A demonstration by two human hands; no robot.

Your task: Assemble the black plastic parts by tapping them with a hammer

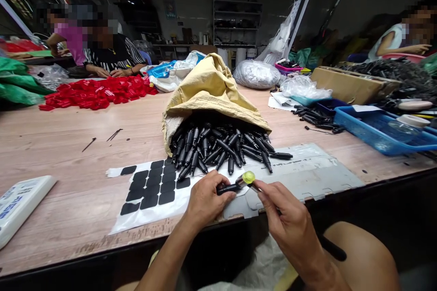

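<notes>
My left hand [205, 200] is closed around a small black cylindrical part [228, 188] with a yellow-green cap [248, 177] at its tip. My right hand [285, 220] is pinched beside that cap, fingertips touching a thin piece I cannot make out. Both hands hover over the near edge of the wooden table [68, 145]. Just beyond them a pile of black cylindrical parts [221, 145] spills from a tan sack [210, 86]. A white sheet with black rounded pads [153, 186] lies left of my left hand.
A grey liner sheet [307, 173] lies to the right. Blue trays [382, 132], a cardboard box [351, 84] and black parts fill the right side. Red parts [99, 92] are heaped at the far left, where two people sit. Another person sits at far right. A white box [20, 202] lies near left.
</notes>
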